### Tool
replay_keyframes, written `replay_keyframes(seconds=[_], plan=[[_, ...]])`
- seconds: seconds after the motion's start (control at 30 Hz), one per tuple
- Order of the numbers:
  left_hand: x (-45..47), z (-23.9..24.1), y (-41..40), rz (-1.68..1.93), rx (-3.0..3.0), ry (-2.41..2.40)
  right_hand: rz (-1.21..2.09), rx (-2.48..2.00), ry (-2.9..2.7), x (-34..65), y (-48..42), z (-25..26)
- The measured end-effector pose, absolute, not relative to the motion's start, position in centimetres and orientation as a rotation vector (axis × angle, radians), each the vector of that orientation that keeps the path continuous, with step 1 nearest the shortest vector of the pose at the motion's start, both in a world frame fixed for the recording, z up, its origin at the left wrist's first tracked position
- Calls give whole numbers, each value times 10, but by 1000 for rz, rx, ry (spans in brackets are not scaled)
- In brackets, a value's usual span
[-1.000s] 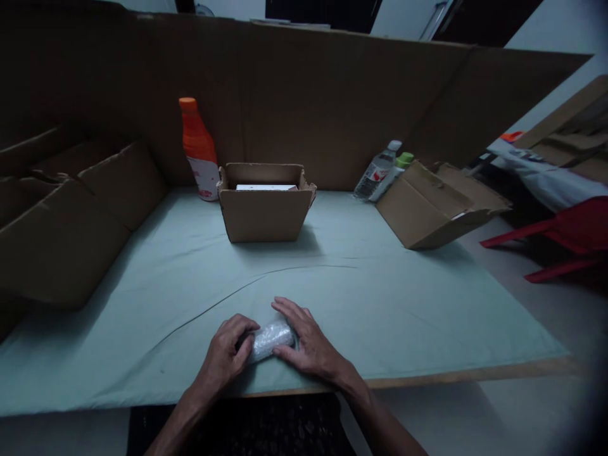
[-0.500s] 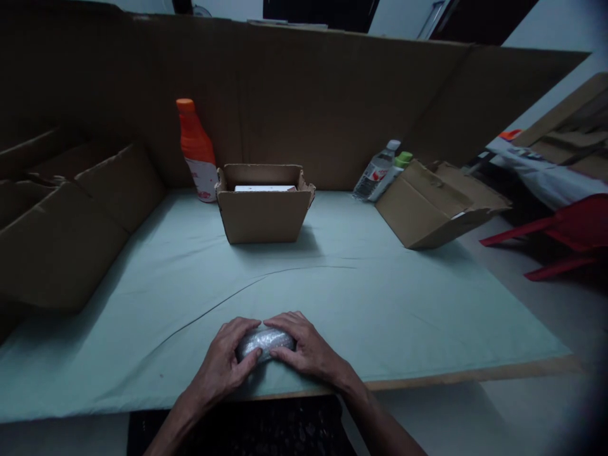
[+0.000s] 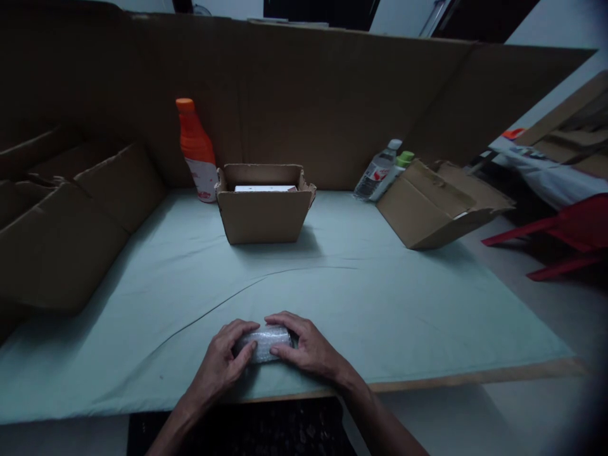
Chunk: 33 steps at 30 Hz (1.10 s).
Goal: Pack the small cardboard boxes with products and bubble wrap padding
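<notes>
A small bundle wrapped in bubble wrap [image 3: 264, 342] lies on the pale green cloth near the table's front edge. My left hand [image 3: 222, 360] grips its left end, fingers curled over it. My right hand [image 3: 304, 345] covers its right end and top, fingers bent round it. Both hands press the bundle against the cloth. What is inside the wrap is hidden.
An open cardboard box [image 3: 264, 202] with a white item inside stands mid-table. Behind it an orange bottle [image 3: 196, 151]; to the right two plastic bottles [image 3: 380, 170] and a tipped cardboard box [image 3: 437, 204]. Cardboard walls ring the table; folded cartons [image 3: 61, 234] lie left. A red chair [image 3: 577, 231] stands at the right.
The bundle has been turned from a slanted lie to level, and both hands have closed further round it. My right hand's fingers now curl over its top.
</notes>
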<state>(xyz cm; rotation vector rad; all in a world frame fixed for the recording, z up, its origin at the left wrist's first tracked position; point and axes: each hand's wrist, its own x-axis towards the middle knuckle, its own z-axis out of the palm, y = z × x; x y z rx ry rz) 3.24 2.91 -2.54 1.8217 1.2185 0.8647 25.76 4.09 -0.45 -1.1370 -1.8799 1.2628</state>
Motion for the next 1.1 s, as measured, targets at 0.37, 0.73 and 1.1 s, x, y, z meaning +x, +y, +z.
replay_keyframes(seconds=[0.37, 0.73, 1.1], plan=[[34, -25, 30, 898, 1778, 1229, 1137, -1155, -1774, 257, 39, -18], [34, -22, 30, 904, 1741, 1246, 1202, -1166, -1863, 255, 39, -13], [34, -22, 44, 887, 1653, 1299, 1220, -1169, -1816, 255, 40, -14]])
